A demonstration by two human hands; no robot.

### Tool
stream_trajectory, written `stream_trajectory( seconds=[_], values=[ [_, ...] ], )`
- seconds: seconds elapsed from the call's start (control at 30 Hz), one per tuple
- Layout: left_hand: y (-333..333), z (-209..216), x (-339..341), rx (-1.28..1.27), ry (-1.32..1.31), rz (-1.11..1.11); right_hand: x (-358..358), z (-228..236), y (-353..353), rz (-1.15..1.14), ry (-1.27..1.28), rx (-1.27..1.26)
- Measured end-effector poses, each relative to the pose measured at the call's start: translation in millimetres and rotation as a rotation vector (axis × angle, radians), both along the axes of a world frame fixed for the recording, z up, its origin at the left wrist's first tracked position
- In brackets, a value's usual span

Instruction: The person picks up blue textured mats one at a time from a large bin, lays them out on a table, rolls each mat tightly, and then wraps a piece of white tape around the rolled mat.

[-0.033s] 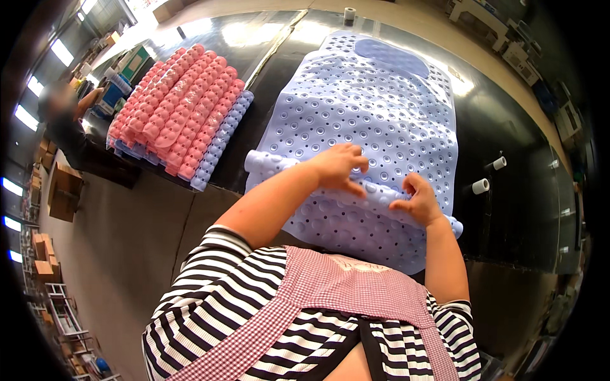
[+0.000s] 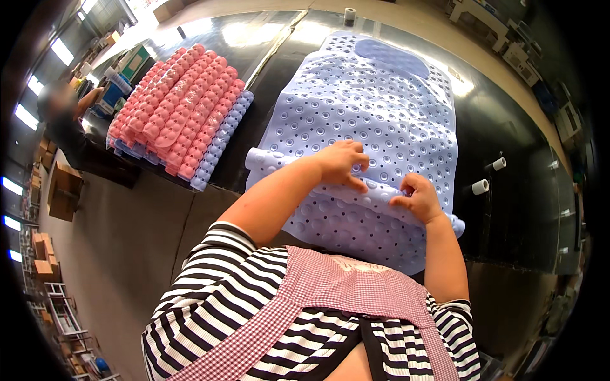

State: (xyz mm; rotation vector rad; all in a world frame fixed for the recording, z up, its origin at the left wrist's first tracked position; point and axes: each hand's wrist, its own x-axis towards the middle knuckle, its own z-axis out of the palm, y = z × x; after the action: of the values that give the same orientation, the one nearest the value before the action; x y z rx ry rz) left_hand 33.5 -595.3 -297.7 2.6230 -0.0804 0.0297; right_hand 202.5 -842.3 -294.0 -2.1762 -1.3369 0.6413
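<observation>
Pale lavender-blue plastic mat with rings of small cups and holes [image 2: 368, 117]: lies lengthwise in front of the person, mostly flat, cup side up; its near part is gathered into a crosswise roll.
Lavender-blue roll [image 2: 270, 161]: slants, its left end farther from the person than its right; the wide lens may exaggerate this. Best checked for square, since a skewed start would likely make the ends spiral out.
Left hand [image 2: 338, 164]: on the middle of the roll, fingers bent toward the far side, thumb spread; how firmly it grips I cannot tell.
Right hand [image 2: 421, 199]: grasps the roll right of the middle between thumb and curled fingers.
Hand spacing: both sit inward of the roll's ends; a wider, even spread should keep tension equal across it.
Bumpy lavender-blue sheet on the near side [image 2: 356, 228]: lies below the roll; same mat or another beneath, I cannot tell. It is worth keeping it from being caught up.
Glossy black table [image 2: 502, 130]: under the mat; small white rolls [image 2: 481, 187] stand clear to the right.
Pink bumpy rolls [image 2: 184, 105]: stacked at left on similar blue rolls [image 2: 222, 141]; their compact shape suggests how tight to wind.
</observation>
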Motion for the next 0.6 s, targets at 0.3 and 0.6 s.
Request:
stream_trajectory(
  seconds=[0.3, 0.6],
  values=[
    [-38, 2, 1, 0.075, -0.054, 0.081, -70, -26, -17, -0.122, -0.619, 0.121],
    [-29, 7, 25, 0.344, -0.071, 0.236, 23, -18, 42, -0.048, -0.419, 0.217]
  ],
)
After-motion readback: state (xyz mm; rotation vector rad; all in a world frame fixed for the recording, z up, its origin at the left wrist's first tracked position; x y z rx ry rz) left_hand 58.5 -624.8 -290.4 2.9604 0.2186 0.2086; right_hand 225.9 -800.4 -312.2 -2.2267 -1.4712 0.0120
